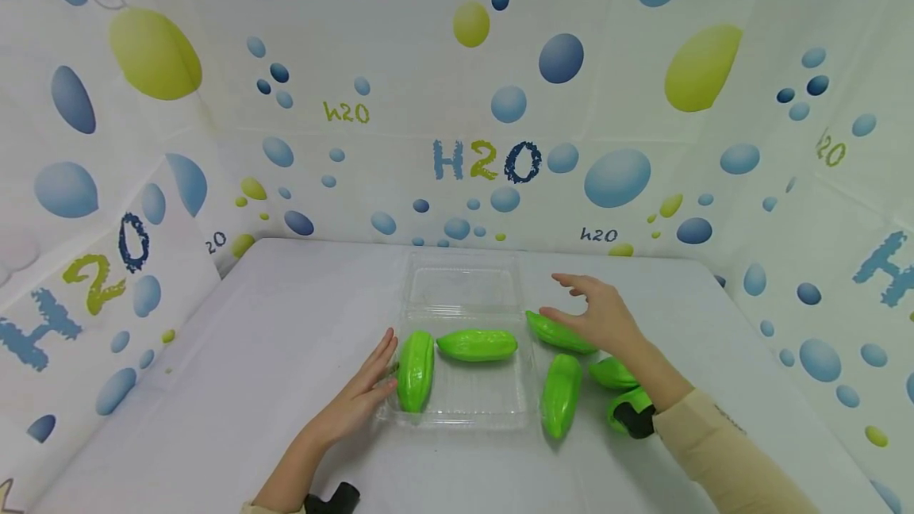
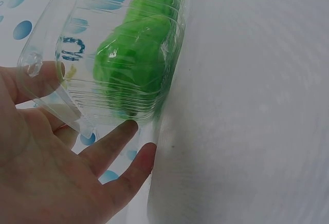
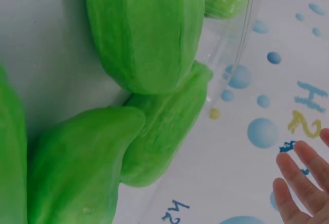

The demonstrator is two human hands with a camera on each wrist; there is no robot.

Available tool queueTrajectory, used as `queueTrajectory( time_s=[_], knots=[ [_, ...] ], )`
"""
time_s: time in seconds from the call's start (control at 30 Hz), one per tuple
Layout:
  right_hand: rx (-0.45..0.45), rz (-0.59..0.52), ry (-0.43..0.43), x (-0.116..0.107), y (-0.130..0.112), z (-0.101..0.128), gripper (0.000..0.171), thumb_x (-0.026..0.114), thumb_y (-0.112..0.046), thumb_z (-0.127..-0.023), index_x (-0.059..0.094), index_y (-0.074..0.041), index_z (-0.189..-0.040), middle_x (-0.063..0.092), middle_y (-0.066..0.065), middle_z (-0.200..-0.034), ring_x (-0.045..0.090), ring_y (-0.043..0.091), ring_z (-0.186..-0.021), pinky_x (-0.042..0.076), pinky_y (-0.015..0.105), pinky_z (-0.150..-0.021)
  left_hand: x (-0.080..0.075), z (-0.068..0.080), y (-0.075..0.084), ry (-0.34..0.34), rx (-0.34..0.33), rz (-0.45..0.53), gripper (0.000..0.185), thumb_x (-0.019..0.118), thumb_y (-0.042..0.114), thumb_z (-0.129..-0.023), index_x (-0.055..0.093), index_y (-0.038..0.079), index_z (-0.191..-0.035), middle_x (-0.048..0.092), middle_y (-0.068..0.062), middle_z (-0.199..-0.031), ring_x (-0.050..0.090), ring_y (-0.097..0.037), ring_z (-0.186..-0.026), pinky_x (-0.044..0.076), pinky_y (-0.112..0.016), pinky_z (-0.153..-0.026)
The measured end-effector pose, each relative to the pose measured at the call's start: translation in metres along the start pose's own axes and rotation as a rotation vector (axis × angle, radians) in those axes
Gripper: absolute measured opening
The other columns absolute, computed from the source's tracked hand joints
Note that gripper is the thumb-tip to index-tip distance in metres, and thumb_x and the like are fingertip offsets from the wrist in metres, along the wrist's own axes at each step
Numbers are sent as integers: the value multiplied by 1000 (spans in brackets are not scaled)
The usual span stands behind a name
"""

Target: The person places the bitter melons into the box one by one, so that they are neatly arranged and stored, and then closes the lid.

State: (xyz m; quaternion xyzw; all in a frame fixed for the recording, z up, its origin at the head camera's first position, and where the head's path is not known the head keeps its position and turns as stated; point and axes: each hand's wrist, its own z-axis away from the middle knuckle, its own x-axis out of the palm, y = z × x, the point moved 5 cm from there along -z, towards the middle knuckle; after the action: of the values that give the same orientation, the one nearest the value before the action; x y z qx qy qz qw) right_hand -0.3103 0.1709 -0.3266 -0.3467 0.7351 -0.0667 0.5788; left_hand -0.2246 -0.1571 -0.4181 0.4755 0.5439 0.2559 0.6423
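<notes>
I have my left hand [image 1: 353,403] laid flat, fingers straight, against the left wall of the clear clamshell tray [image 1: 464,411] at lower centre of the head view, and my right hand [image 1: 600,316] hovering spread and loose over the green gourd [image 1: 553,331] just right of the tray, holding nothing. Two gourds already lie inside: one upright by the left wall [image 1: 416,370], one crosswise [image 1: 477,344]. The tray looks thin and flimsy (it would likely buckle or skate if pushed hard), so I'd steady it by the wall as now. The gourds look smooth, glossy and light, probably slippery; I'd take one round its thick middle. Another gourd [image 1: 560,393] lies along the tray's right rim, two more [image 1: 612,373] crowd my right wrist, and the open lid [image 1: 464,285] lies behind.
</notes>
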Motion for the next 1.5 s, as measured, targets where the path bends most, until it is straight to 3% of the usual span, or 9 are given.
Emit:
queueTrajectory(
  time_s=[0.33,0.73,1.5],
  knots=[
    [35,14,-16,-10,11,4,63,69,-47,-77,55,-10,-126,59,11,-120,58,30,-99,48,46,-81,-1,1,2,-10,16,28,60,44,17,-96,13,5,-146,-1,-7,-153,15,-36,-135,12,-58,-105],
    [98,-1,-44,-9,27,11,65,68,-46,-78,53,-8,-128,58,15,-119,57,33,-101,48,48,-81,0,2,-1,1,6,3,60,43,18,-97,12,5,-146,-1,-6,-153,9,-33,-137,8,-58,-105],
    [166,0,-201,15,55,20,64,67,-43,-81,51,-2,-127,55,24,-119,56,39,-99,48,47,-79,-2,2,-2,-2,16,0,59,43,18,-97,13,5,-146,0,-5,-153,5,-31,-138,9,-57,-106]
  ],
)
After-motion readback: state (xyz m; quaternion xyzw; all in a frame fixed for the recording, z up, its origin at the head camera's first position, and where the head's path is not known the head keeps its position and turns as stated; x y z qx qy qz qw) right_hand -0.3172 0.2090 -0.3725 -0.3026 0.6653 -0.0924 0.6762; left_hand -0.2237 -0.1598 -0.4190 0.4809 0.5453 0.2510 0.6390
